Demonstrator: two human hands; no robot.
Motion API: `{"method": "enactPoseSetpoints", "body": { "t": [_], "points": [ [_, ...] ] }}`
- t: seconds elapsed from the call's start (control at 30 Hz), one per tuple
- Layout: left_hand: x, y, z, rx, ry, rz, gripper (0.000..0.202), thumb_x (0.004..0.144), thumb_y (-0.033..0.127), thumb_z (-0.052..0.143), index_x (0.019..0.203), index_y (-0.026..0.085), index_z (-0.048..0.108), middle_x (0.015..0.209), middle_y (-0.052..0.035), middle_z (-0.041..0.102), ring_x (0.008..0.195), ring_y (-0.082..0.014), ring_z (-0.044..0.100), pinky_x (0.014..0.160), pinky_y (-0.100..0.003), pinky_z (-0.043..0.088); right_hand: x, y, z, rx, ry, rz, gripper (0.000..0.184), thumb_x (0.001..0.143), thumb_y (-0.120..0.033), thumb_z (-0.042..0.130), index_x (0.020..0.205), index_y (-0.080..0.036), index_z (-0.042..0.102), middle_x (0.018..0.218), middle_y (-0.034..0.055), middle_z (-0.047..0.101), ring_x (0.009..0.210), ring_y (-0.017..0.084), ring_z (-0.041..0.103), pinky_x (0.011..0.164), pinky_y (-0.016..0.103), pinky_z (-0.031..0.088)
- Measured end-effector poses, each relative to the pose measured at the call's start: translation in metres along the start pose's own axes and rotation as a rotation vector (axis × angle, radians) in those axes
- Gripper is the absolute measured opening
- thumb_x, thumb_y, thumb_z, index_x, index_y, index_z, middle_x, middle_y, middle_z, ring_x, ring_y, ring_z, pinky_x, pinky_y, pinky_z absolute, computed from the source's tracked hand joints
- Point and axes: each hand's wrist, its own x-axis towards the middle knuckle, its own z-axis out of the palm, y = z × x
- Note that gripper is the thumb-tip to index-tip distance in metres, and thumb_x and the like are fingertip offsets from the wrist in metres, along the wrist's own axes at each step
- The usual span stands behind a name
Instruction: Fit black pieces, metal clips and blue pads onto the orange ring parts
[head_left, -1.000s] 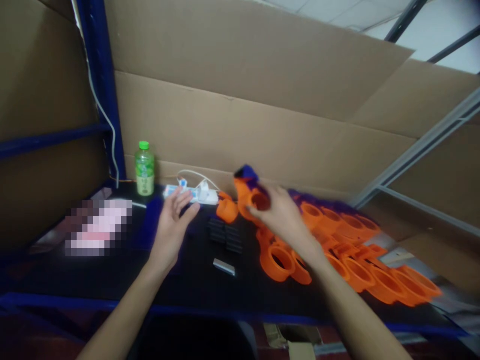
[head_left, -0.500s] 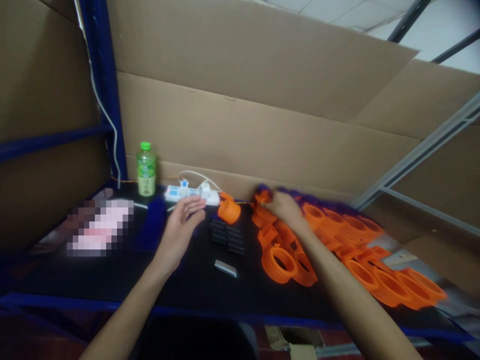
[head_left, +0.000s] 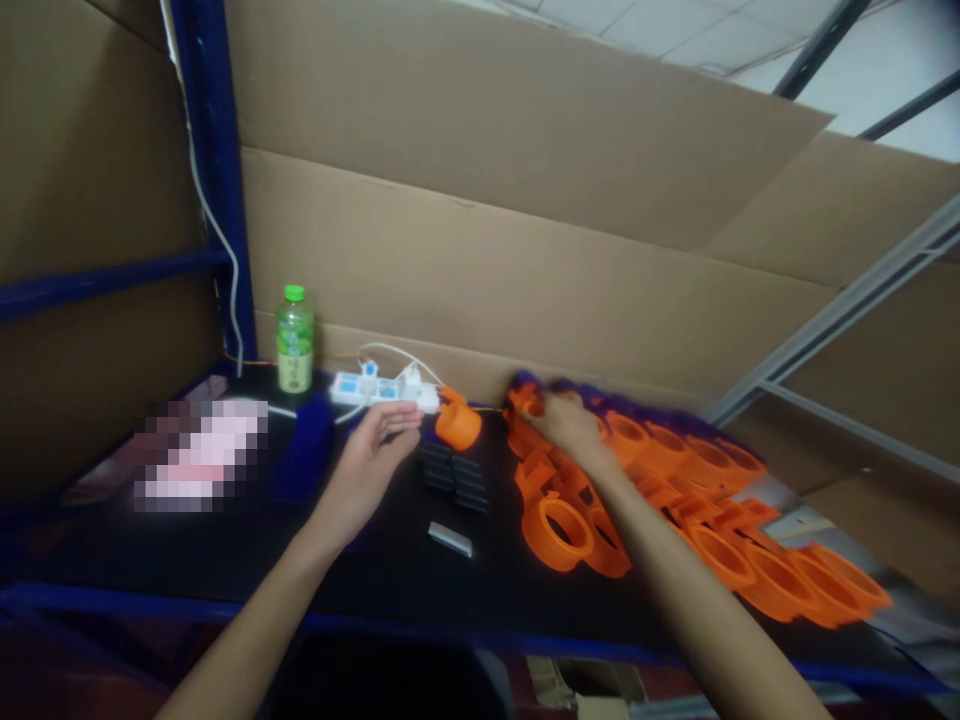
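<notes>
My left hand (head_left: 375, 460) hovers over the black tabletop, its fingers stretched out and nothing in them. It is nearest to the power strip (head_left: 367, 390) and a stack of black rectangular pieces (head_left: 454, 475). My right hand (head_left: 570, 432) reaches to the back of a group of orange ring-shaped plastic parts (head_left: 555, 530). Its thumb and fingers close on one orange ring-shaped part (head_left: 525, 400) at the far left of the back row; the fingertips are partly hidden and blurred. A single orange ring-shaped part (head_left: 459, 425) stands between my hands.
A small silver-grey bar (head_left: 451, 540) lies near the front of the black table (head_left: 390, 590). A green-capped bottle (head_left: 295, 340) stands at the back left, near a blue flat object (head_left: 304, 450). Cardboard panels (head_left: 525, 230) wall the back; a blue post (head_left: 214, 180) rises at left.
My left hand has shifted slightly right and down. My right hand stays at the same orange part, with only a small movement. The other things keep their places.
</notes>
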Motion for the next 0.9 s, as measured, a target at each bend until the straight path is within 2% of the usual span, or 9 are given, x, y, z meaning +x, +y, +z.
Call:
{"method": "enactPoseSetpoints", "body": {
  "t": [0.17,0.37,0.43,0.5,0.57,0.6,0.67,0.77,0.9],
  "points": [
    [-0.001,0.001,0.0,0.01,-0.006,-0.001,0.026,0.086,0.031,0.071,0.11,0.022,0.068,0.118,-0.0093,0.071,0.117,-0.0266,0.064,0.105,-0.046,0.047,-0.002,0.002,0.006,-0.001,0.019,-0.026,0.054,0.093,-0.054,0.054,0.127,-0.013,0.061,0.125,0.0207,0.064,0.123,0.034,0.054,0.089,0.04,0.048],
    [0.0,0.0,0.0,0.003,-0.011,-0.01,0.025,0.086,0.029,0.07,0.11,0.022,0.068,0.116,-0.0094,0.072,0.116,-0.0261,0.064,0.104,-0.045,0.048,-0.007,-0.002,0.006,0.0,0.132,-0.058,0.067,0.094,-0.055,0.052,0.141,-0.008,0.048,0.143,0.0238,0.051,0.131,0.037,0.045,0.103,0.046,0.041],
    [0.0,0.001,0.0,0.006,-0.006,-0.011,0.026,0.087,0.029,0.07,0.111,0.021,0.068,0.116,-0.0094,0.072,0.116,-0.0262,0.064,0.104,-0.046,0.047,-0.013,-0.011,0.003,0.034,0.189,-0.19,0.065,0.097,-0.051,0.049,0.146,-0.008,0.044,0.147,0.0224,0.048,0.134,0.035,0.043,0.108,0.046,0.037],
    [-0.001,0.002,0.0,0.004,0.001,-0.012,0.025,0.087,0.029,0.07,0.11,0.021,0.068,0.115,-0.0093,0.072,0.115,-0.026,0.065,0.104,-0.046,0.047,-0.022,-0.024,0.0,0.111,0.199,-0.405,0.062,0.098,-0.049,0.05,0.147,-0.011,0.044,0.146,0.0199,0.051,0.134,0.033,0.045,0.11,0.045,0.037],
    [-0.001,0.002,0.0,-0.007,0.01,-0.008,0.024,0.086,0.029,0.07,0.109,0.021,0.069,0.115,-0.0094,0.072,0.115,-0.0259,0.065,0.103,-0.045,0.048,-0.033,-0.041,0.0,0.193,0.141,-0.579,0.063,0.095,-0.05,0.055,0.146,-0.014,0.046,0.141,0.0186,0.057,0.129,0.032,0.051,0.108,0.045,0.04],
    [-0.002,0.003,0.001,-0.013,0.014,-0.007,0.024,0.086,0.029,0.07,0.108,0.021,0.069,0.115,-0.0094,0.072,0.115,-0.0259,0.065,0.103,-0.045,0.048,-0.038,-0.05,0.001,0.22,0.095,-0.612,0.065,0.093,-0.05,0.059,0.146,-0.016,0.047,0.138,0.0177,0.059,0.126,0.031,0.054,0.107,0.045,0.041],
    [-0.002,0.003,0.001,-0.018,0.018,-0.008,0.023,0.086,0.029,0.071,0.107,0.022,0.07,0.115,-0.0094,0.072,0.115,-0.0262,0.065,0.102,-0.045,0.049,-0.045,-0.065,0.003,0.248,0.027,-0.615,0.07,0.087,-0.048,0.067,0.147,-0.019,0.046,0.134,0.016,0.062,0.12,0.03,0.059,0.103,0.043,0.044],
    [-0.001,0.002,0.0,-0.015,0.013,-0.009,0.023,0.085,0.029,0.071,0.108,0.022,0.07,0.115,-0.0093,0.072,0.116,-0.0265,0.065,0.102,-0.045,0.049,-0.045,-0.076,0.004,0.264,0.001,-0.557,0.073,0.083,-0.043,0.074,0.146,-0.019,0.047,0.127,0.0158,0.066,0.112,0.028,0.064,0.097,0.038,0.047],
    [0.001,-0.001,-0.001,0.015,0.017,-0.012,0.026,0.086,0.028,0.07,0.111,0.02,0.069,0.117,-0.0102,0.071,0.117,-0.0269,0.064,0.105,-0.046,0.046,-0.036,-0.063,-0.005,0.279,0.021,-0.465,0.062,0.085,-0.041,0.073,0.136,-0.013,0.054,0.119,0.0183,0.069,0.105,0.028,0.068,0.089,0.034,0.05]
  ]
}}
